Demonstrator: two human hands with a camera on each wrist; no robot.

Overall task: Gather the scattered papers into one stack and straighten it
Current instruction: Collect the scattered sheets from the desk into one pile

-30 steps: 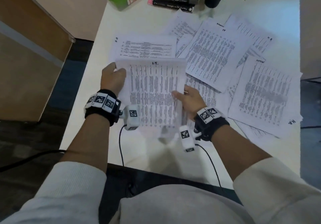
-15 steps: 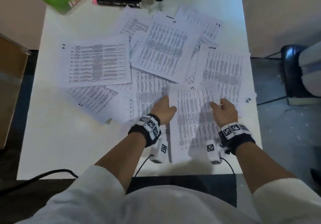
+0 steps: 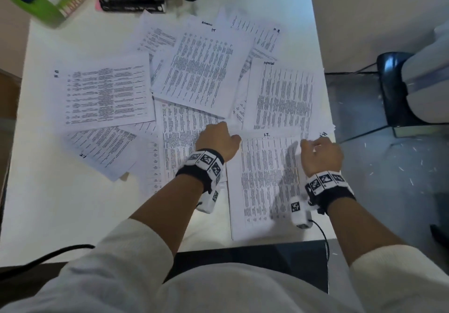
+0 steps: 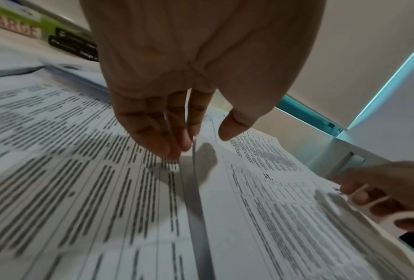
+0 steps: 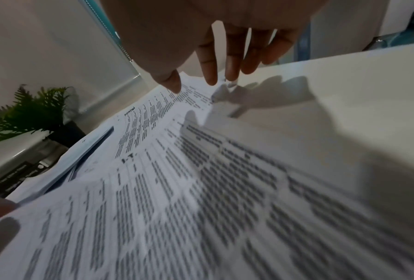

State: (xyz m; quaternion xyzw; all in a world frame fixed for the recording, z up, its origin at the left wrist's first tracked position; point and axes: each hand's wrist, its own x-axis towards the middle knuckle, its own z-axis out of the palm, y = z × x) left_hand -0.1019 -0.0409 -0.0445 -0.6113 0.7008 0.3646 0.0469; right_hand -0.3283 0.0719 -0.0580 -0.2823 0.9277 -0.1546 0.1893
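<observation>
Head view: the scattered papers (image 3: 201,69) were fanned all over the worktop (image 3: 48,191), with the sheet marked "I.T." (image 3: 264,179) at the near right edge. The left hand (image 3: 216,140) and right hand (image 3: 320,154) pinched its far corners. I'd drop it square on a neighbour and build from there.

Left wrist: fingertips (image 4: 174,144) under the edge, thumb (image 4: 234,125) over it.

Right wrist: fingers hung near the corner and the text was blurred, so I couldn't confirm contact.
</observation>
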